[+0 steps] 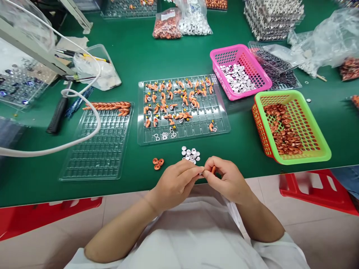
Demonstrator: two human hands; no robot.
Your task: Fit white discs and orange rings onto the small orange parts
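My left hand (175, 183) and my right hand (226, 179) meet fingertip to fingertip at the near edge of the green table. Both are pinched shut. The right one holds a small orange part (213, 170); what the left fingers pinch is too small to name. Just beyond the hands lie a little pile of white caps (190, 154) and three orange rings (157, 163). Further back sits a clear tray (196, 129) holding several orange assembled pieces (174, 101).
A second clear tray (98, 149) at the left carries a row of orange pieces along its top. On the right stand a pink basket (224, 56) of white caps and a green basket (305, 149) of orange rings. A black-handled tool (57, 114), white cable and bags lie further back.
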